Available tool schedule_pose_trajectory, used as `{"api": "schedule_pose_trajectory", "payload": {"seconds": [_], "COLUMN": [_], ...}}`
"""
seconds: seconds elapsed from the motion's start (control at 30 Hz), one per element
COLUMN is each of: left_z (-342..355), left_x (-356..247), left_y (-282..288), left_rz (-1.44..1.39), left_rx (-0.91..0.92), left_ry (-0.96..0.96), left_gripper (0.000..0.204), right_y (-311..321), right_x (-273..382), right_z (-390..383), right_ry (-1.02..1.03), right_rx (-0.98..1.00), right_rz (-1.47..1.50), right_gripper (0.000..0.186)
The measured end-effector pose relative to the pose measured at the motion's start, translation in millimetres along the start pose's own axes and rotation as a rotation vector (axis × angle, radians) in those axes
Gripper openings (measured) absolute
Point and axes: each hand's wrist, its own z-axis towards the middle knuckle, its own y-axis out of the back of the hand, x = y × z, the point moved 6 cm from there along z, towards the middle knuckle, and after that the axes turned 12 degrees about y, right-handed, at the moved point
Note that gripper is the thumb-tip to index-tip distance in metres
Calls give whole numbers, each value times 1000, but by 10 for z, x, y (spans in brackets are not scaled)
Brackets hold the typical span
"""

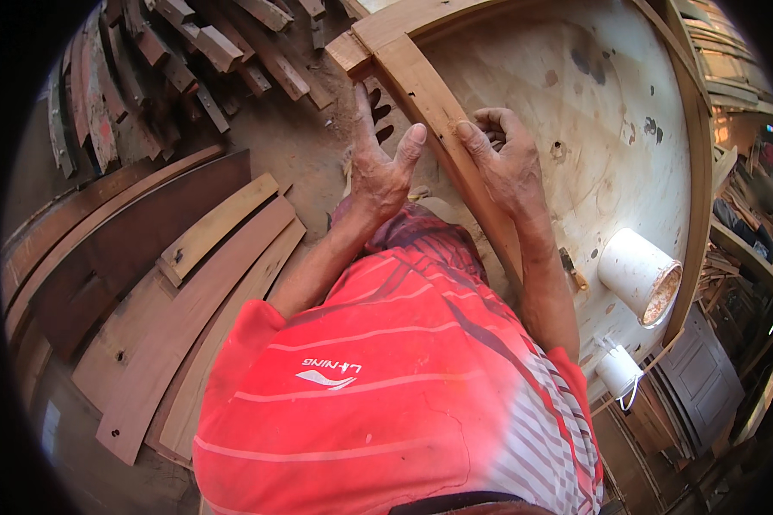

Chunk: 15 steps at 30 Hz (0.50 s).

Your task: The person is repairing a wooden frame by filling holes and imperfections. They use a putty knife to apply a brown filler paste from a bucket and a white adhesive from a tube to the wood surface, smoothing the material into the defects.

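Observation:
A wooden frame (425,94) with a jointed corner lies at the edge of a pale, stained work surface (610,180). Next to the outer side of its long rail, my left hand (380,167) has its fingers stretched out and the thumb apart, holding nothing. Those fingertips reach up by the underside of the corner joint; whether they touch it is hard to tell. Over the same rail, my right hand (513,167) is closed, thumb against curled fingers. Anything pinched there is too small or hidden to name.
A white bucket (631,266) with residue in it lies tipped on the work surface, near a small tool (573,269). A smaller white bucket (617,371) is close by. Wide planks (193,309) lean at left, with stacked wood pieces (189,51) behind. A panelled door (696,373) leans at right.

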Motion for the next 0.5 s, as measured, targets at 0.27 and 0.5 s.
{"api": "schedule_pose_trajectory", "payload": {"seconds": [0.27, 0.5], "left_z": [58, 246], "left_x": [-561, -548], "left_y": [303, 45], "left_rz": [397, 497], "left_rx": [-45, 146], "left_ry": [-656, -659], "left_gripper": [76, 72], "right_y": [9, 50], "right_x": [141, 68], "right_z": [-143, -120], "right_ry": [38, -28], "right_rx": [-6, -79], "right_rz": [-211, -40], "right_gripper": [66, 69]}}
